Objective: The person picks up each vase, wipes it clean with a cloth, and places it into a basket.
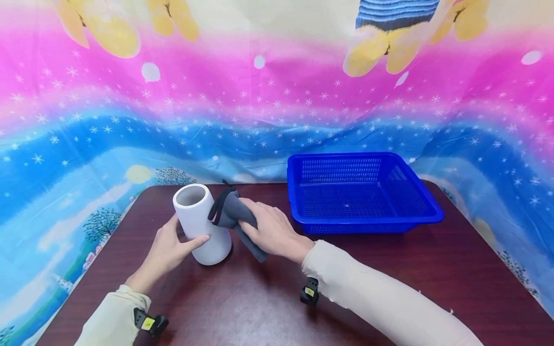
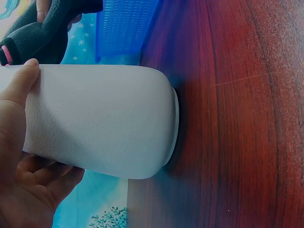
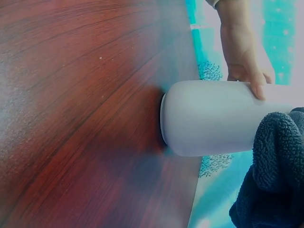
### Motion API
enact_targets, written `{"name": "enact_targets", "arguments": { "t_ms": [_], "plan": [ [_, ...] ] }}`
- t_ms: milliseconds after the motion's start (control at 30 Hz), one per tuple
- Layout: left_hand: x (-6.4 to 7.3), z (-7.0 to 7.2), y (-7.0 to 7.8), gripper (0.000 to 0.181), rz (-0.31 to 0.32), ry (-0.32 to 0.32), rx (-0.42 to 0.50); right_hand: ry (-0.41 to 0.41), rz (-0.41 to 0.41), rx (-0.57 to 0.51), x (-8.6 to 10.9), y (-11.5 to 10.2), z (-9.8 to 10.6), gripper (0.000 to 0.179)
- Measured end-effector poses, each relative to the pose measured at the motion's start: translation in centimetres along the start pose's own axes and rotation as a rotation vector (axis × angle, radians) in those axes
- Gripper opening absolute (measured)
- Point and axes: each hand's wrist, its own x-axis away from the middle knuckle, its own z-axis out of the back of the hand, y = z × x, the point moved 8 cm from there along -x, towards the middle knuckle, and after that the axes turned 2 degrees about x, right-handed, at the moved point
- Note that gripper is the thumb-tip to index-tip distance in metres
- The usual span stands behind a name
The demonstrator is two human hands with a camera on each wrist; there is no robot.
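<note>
A white vase (image 1: pixel 201 226) with a round open mouth stands upright on the dark wooden table. My left hand (image 1: pixel 170 245) grips it from the left, thumb across the front and the other fingers behind it. In the left wrist view the vase (image 2: pixel 104 118) appears sideways, its base at the tabletop. My right hand (image 1: pixel 270 228) holds a bunched dark grey cloth (image 1: pixel 235 211) with black edging against the vase's upper right side. The cloth (image 3: pixel 280 166) covers part of the vase near its top in the right wrist view, where the right hand itself is hidden.
A blue plastic basket (image 1: pixel 363 226) with perforated walls sits at the back right of the table (image 1: pixel 259 302), beyond the right hand. A colourful printed curtain (image 1: pixel 268 105) hangs right behind the table's far edge.
</note>
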Motion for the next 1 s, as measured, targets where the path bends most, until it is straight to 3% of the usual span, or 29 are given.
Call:
{"name": "enact_targets", "arguments": {
  "t_ms": [367, 600, 1000],
  "plan": [
    [0.0, -0.2, -0.1, 0.078, 0.004, -0.007, 0.013, 0.012, -0.004, -0.063, -0.3, 0.2, 0.2, 0.048],
    [0.0, -0.1, 0.0, 0.079, 0.005, -0.015, 0.012, 0.030, 0.045, -0.113, -0.7, -0.7, 0.3, 0.048],
    [0.1, -0.1, 0.1, 0.078, 0.006, -0.011, 0.003, 0.001, 0.052, -0.052, -1.2, -1.3, -0.2, 0.049]
  ]
}}
